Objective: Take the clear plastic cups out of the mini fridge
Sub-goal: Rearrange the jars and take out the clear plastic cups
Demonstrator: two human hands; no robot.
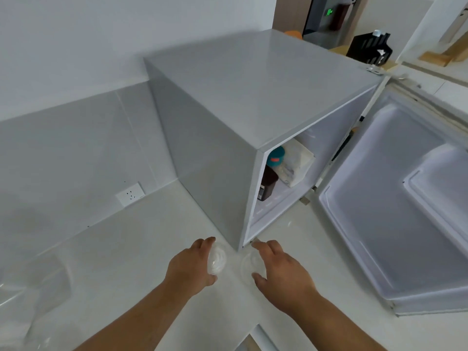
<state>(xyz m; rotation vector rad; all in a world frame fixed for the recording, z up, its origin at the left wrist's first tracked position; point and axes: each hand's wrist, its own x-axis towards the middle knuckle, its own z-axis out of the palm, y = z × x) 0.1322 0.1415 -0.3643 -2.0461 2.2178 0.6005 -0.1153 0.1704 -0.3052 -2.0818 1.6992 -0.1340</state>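
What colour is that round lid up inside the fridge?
Teal lid, with an orange patch; head view shows it.

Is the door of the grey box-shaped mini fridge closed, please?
No, the white-lined door of the grey box-shaped mini fridge stands wide open.

both forearms forward, left hand (190,264) curled round left cup (217,260), right hand (281,271) curled round right cup (249,265)

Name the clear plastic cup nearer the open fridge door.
The right cup, at the right hand; the left cup, in the left hand, is farther from it.
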